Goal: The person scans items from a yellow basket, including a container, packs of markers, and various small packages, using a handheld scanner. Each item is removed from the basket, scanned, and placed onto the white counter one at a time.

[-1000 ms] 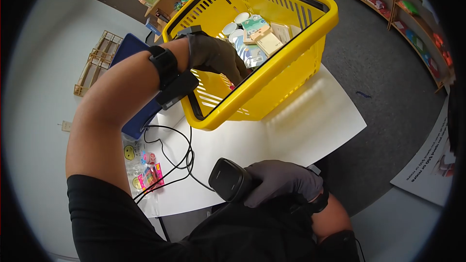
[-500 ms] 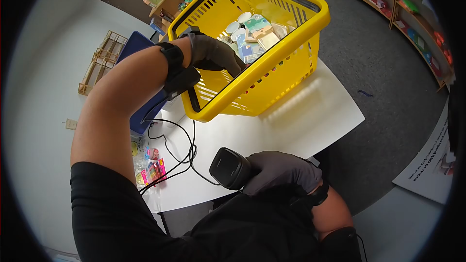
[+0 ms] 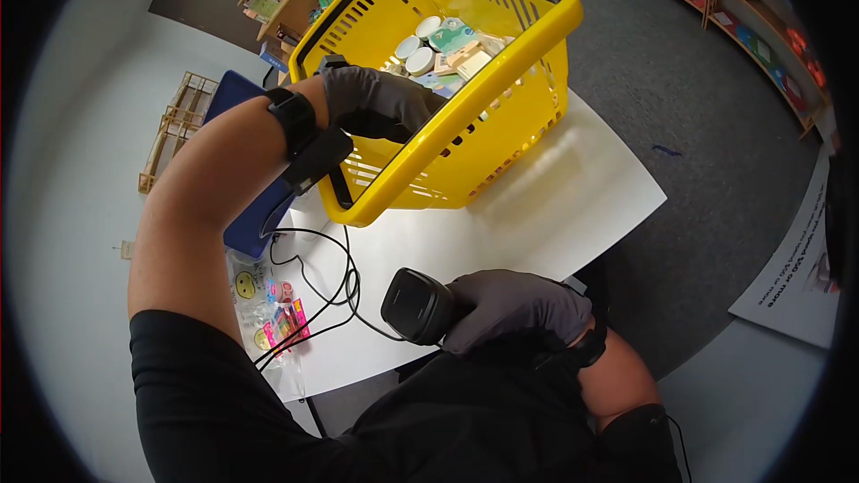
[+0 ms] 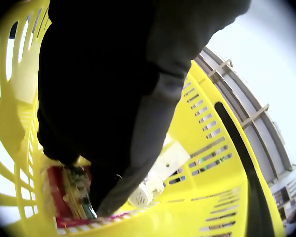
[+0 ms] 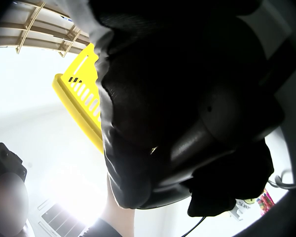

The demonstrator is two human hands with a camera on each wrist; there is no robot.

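Note:
My gloved left hand [image 3: 380, 105] reaches over the near rim into a yellow shopping basket [image 3: 519, 125]. Below its fingers, in the left wrist view, is a red-edged package [image 4: 57, 190] with green and yellow contents, low in the basket. The fingertips overlap the package there, and I cannot tell whether they pinch it. White-lidded tubs [image 3: 419, 60] and small flat boxes [image 3: 467, 61] lie farther inside. My gloved right hand [image 3: 519, 309] grips a black corded handheld scanner [image 3: 417, 306] in front of my body.
The basket stands on a white table [image 3: 591, 188]. A looped black cable [image 3: 353, 291] crosses its left part, beside bright pink packets [image 3: 288, 320] in clear plastic. A blue bin [image 3: 246, 224] is behind my left arm. Shelves [image 3: 761, 45] run along the right.
My left hand has gone lower behind the basket's near rim. Coloured patches now show through the near-side slots. The right hand still holds the scanner, and the view has shifted slightly.

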